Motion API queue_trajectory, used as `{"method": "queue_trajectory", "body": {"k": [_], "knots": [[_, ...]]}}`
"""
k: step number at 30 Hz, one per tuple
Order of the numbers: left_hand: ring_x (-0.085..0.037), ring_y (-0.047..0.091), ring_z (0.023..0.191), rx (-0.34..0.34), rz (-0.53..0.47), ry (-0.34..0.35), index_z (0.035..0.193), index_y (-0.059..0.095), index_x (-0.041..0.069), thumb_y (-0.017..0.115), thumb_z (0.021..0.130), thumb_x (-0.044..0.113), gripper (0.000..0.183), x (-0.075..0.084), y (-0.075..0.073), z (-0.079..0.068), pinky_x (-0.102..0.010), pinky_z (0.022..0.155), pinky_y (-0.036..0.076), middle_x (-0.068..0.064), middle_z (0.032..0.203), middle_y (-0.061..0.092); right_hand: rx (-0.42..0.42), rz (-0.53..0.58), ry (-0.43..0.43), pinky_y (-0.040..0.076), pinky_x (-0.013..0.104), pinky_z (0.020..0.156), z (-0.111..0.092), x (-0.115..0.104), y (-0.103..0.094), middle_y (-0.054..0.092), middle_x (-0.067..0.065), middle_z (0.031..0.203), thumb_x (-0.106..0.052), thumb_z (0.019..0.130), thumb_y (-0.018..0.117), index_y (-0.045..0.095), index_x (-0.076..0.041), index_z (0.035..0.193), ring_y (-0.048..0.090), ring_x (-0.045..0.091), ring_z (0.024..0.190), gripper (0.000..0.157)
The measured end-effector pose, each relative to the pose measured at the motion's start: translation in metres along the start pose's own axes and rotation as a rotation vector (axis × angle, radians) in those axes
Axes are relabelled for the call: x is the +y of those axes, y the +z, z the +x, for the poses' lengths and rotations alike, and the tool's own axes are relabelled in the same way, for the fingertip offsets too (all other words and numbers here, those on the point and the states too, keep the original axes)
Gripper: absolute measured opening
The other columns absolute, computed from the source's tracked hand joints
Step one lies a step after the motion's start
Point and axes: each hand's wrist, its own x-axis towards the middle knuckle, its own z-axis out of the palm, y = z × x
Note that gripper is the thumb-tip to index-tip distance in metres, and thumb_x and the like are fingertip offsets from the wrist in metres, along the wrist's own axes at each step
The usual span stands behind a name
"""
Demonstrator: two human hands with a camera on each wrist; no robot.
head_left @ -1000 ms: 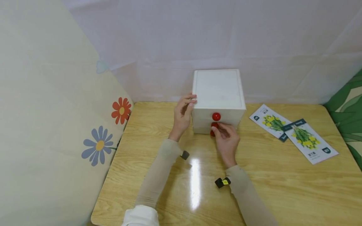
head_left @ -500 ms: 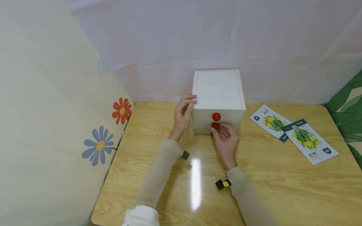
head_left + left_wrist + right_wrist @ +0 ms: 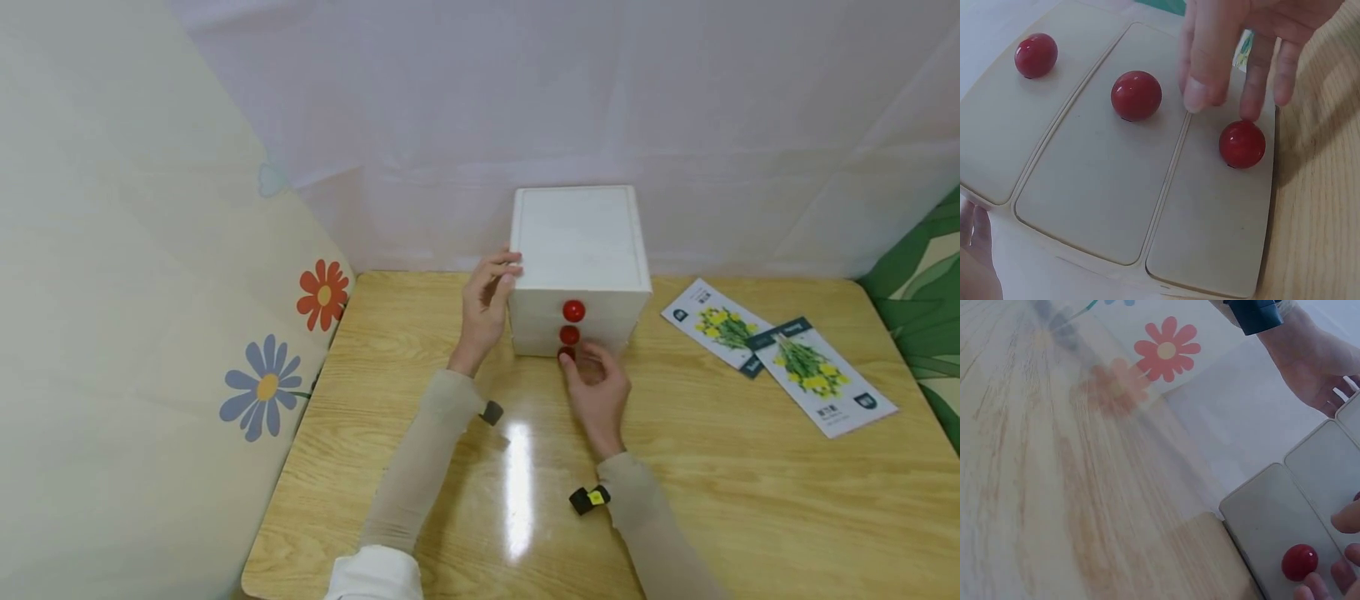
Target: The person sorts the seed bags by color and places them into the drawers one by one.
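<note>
A small white drawer cabinet (image 3: 576, 237) stands against the back wall. Its front has three stacked drawers, with a red ball knob on each: top (image 3: 573, 311), middle (image 3: 569, 335) and bottom (image 3: 1242, 144). My left hand (image 3: 483, 310) rests along the cabinet's left side, fingers extended at its upper edge. Loosely spread, the fingers of my right hand (image 3: 602, 393) are by the bottom knob. In the left wrist view one fingertip comes right to that knob, while the thumb is apart from it. All three drawers look flush with the front.
Two cards with yellow flowers lie right of the cabinet, the nearer card (image 3: 825, 379) overlapping the farther one (image 3: 712, 321). The wooden table (image 3: 420, 333) meets a pale cloth wall (image 3: 450, 125) behind and a flower-printed panel (image 3: 150, 333) at left.
My right hand has moved down from the middle knob to the bottom one, its fingers loosening and uncovering the middle knob. The left hand and the cabinet have stayed put.
</note>
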Motion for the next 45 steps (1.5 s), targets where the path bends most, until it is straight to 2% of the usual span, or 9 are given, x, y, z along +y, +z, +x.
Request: {"method": "queue_trajectory", "body": {"k": [5, 8, 15, 17, 22, 30, 37, 45], "knots": [[-0.052, 0.04, 0.138, -0.002, -0.009, -0.003, 0.103, 0.058, -0.02, 0.045, 0.096, -0.014, 0.016, 0.0, 0.0, -0.001, -0.044, 0.12, 0.036, -0.042, 0.123, 0.053, -0.001, 0.009, 0.026, 0.057, 0.013, 0.071, 0.0, 0.007, 0.002, 0.069, 0.014, 0.107, -0.005, 0.082, 0.081, 0.073, -0.002, 0.109, 0.067, 0.002, 0.082, 0.028], [-0.052, 0.04, 0.138, -0.003, -0.009, -0.005, 0.103, 0.058, -0.02, 0.045, 0.096, -0.014, 0.016, 0.001, 0.0, -0.001, -0.045, 0.119, 0.037, -0.041, 0.124, 0.053, -0.018, 0.015, 0.02, 0.057, 0.012, 0.072, 0.0, 0.009, 0.003, 0.068, 0.015, 0.107, -0.002, 0.083, 0.079, 0.074, -0.001, 0.108, 0.067, 0.004, 0.085, 0.026], [-0.049, 0.042, 0.138, -0.006, 0.003, -0.003, 0.104, 0.06, -0.019, 0.047, 0.098, -0.011, 0.016, -0.003, -0.001, -0.001, -0.046, 0.118, 0.038, -0.039, 0.125, 0.055, -0.064, 0.017, 0.024, 0.059, 0.017, 0.076, -0.005, -0.019, 0.004, 0.063, 0.025, 0.108, 0.008, 0.083, 0.074, 0.071, 0.011, 0.108, 0.068, 0.037, 0.096, 0.025], [-0.051, 0.041, 0.138, -0.007, 0.001, -0.013, 0.103, 0.059, -0.02, 0.046, 0.096, -0.014, 0.016, 0.002, 0.0, 0.0, -0.045, 0.118, 0.039, -0.04, 0.125, 0.054, -0.057, 0.005, 0.011, 0.059, 0.017, 0.076, -0.006, -0.022, 0.004, 0.063, 0.024, 0.106, 0.009, 0.083, 0.074, 0.071, 0.012, 0.107, 0.069, 0.038, 0.095, 0.025], [-0.049, 0.041, 0.138, 0.0, -0.001, -0.03, 0.103, 0.059, -0.019, 0.047, 0.096, -0.012, 0.016, 0.002, 0.0, 0.001, -0.044, 0.117, 0.04, -0.039, 0.125, 0.054, -0.032, -0.038, -0.013, 0.058, 0.014, 0.076, -0.005, -0.021, 0.005, 0.064, 0.023, 0.105, 0.008, 0.082, 0.075, 0.072, 0.011, 0.106, 0.07, 0.031, 0.091, 0.024], [-0.05, 0.041, 0.138, 0.001, 0.004, -0.029, 0.103, 0.059, -0.02, 0.047, 0.096, -0.013, 0.016, 0.003, 0.0, 0.002, -0.044, 0.116, 0.041, -0.04, 0.125, 0.054, -0.035, -0.063, -0.002, 0.058, 0.014, 0.076, -0.004, -0.022, 0.006, 0.064, 0.021, 0.105, 0.008, 0.082, 0.076, 0.073, 0.009, 0.105, 0.069, 0.029, 0.092, 0.023], [-0.049, 0.042, 0.137, 0.0, 0.007, -0.031, 0.103, 0.059, -0.02, 0.047, 0.097, -0.012, 0.015, 0.002, 0.0, 0.002, -0.044, 0.116, 0.042, -0.04, 0.125, 0.054, -0.04, -0.035, 0.031, 0.059, 0.018, 0.08, -0.004, -0.024, 0.005, 0.064, 0.021, 0.106, 0.008, 0.082, 0.075, 0.073, 0.009, 0.105, 0.067, 0.027, 0.094, 0.023], [-0.051, 0.041, 0.138, -0.002, 0.004, -0.019, 0.102, 0.059, -0.02, 0.047, 0.096, -0.012, 0.015, 0.001, -0.001, 0.001, -0.043, 0.119, 0.037, -0.04, 0.124, 0.055, -0.035, -0.027, 0.034, 0.059, 0.019, 0.08, -0.006, -0.025, 0.004, 0.065, 0.022, 0.106, 0.008, 0.082, 0.075, 0.073, 0.009, 0.106, 0.067, 0.031, 0.095, 0.024]]}}
